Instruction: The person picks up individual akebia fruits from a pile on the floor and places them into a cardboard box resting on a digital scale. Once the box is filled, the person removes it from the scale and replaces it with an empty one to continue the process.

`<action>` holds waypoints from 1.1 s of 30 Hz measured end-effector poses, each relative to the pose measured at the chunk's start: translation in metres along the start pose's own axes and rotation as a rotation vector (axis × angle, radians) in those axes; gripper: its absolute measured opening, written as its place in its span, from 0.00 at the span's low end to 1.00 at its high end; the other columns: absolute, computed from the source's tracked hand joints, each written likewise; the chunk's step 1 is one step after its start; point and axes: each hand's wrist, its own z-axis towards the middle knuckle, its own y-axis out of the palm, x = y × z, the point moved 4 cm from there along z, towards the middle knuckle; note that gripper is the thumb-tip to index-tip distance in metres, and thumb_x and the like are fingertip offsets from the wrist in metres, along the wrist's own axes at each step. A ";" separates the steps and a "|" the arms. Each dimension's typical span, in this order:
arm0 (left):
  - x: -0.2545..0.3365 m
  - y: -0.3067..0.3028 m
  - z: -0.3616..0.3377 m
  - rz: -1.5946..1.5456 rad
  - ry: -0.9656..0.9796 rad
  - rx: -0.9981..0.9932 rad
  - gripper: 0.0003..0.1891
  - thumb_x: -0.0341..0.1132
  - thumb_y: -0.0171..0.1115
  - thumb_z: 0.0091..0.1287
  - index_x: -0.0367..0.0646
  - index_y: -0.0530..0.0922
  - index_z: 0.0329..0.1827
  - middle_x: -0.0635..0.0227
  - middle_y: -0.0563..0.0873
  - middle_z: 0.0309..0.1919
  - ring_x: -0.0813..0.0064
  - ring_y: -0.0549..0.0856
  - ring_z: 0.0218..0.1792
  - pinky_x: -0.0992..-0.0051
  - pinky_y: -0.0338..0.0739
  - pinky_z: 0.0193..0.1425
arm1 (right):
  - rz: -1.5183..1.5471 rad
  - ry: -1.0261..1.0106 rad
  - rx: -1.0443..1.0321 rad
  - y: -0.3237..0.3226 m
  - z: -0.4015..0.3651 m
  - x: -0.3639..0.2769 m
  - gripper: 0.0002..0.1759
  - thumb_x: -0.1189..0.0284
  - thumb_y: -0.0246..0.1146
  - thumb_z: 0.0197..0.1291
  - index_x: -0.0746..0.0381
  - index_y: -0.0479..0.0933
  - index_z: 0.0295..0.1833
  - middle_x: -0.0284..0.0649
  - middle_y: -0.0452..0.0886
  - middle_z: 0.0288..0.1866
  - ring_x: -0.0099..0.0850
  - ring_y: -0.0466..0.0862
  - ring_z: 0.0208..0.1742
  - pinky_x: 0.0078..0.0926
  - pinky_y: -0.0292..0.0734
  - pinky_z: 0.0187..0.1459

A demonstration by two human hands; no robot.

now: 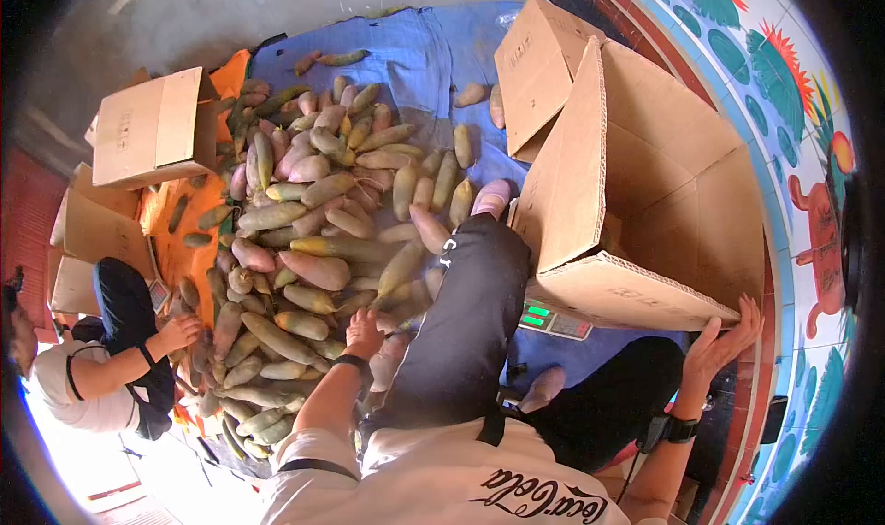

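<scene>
A big heap of long green and pinkish radishes lies in front of me and to my left. My left hand rests low over the near side of the heap, its fingers apart and touching or just above the radishes; I see nothing held in it. On my right, a large cardboard box stands with its top open. My right hand grips the near right corner of this box at its rim. The box's inside is mostly in shadow, with a little of something at its left wall.
Under the box sits a scale with a lit green display. Behind it is another cardboard box. More boxes stand at the left, where a co-worker reaches into the heap. Blue sheeting and orange sheeting cover the floor.
</scene>
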 end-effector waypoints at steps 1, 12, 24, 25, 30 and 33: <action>0.009 0.003 -0.001 0.075 0.113 0.062 0.32 0.41 0.64 0.53 0.50 0.64 0.62 0.58 0.66 0.60 0.55 0.64 0.63 0.60 0.62 0.64 | -0.001 0.010 -0.006 -0.002 0.000 0.001 0.27 0.54 0.48 0.64 0.66 0.64 0.57 0.49 0.68 0.56 0.47 0.63 0.62 0.50 0.49 0.65; 0.037 0.032 0.019 0.598 0.370 0.077 0.14 0.41 0.55 0.57 0.53 0.80 0.45 0.65 0.77 0.44 0.59 0.73 0.53 0.57 0.70 0.52 | -0.051 0.011 -0.029 -0.002 0.005 -0.008 0.24 0.57 0.45 0.66 0.66 0.63 0.58 0.48 0.67 0.57 0.45 0.63 0.63 0.49 0.47 0.67; -0.096 0.044 0.045 0.181 0.002 -0.030 0.18 0.44 0.49 0.63 0.41 0.72 0.49 0.46 0.81 0.43 0.53 0.82 0.45 0.62 0.78 0.47 | -0.010 0.047 -0.008 -0.003 0.005 -0.011 0.24 0.57 0.47 0.64 0.65 0.64 0.55 0.47 0.67 0.55 0.45 0.64 0.61 0.52 0.47 0.67; -0.097 0.049 0.044 0.184 0.007 -0.023 0.18 0.44 0.49 0.63 0.41 0.72 0.49 0.46 0.81 0.43 0.53 0.82 0.45 0.62 0.78 0.47 | -0.014 0.046 -0.015 -0.004 0.006 -0.012 0.24 0.57 0.48 0.63 0.65 0.64 0.55 0.47 0.67 0.55 0.45 0.64 0.61 0.52 0.46 0.67; -0.038 -0.002 -0.006 0.091 -0.115 0.012 0.16 0.46 0.47 0.64 0.46 0.75 0.46 0.51 0.81 0.45 0.54 0.81 0.48 0.59 0.78 0.47 | 0.010 0.050 -0.021 -0.007 0.005 -0.011 0.23 0.59 0.49 0.62 0.66 0.64 0.54 0.48 0.67 0.54 0.45 0.64 0.61 0.52 0.46 0.67; -0.041 0.019 -0.006 0.153 -0.158 0.109 0.15 0.45 0.46 0.65 0.48 0.75 0.46 0.52 0.80 0.45 0.55 0.81 0.47 0.60 0.78 0.46 | 0.013 0.058 -0.032 -0.008 0.006 -0.012 0.23 0.59 0.48 0.63 0.65 0.64 0.54 0.47 0.67 0.55 0.45 0.63 0.62 0.51 0.45 0.68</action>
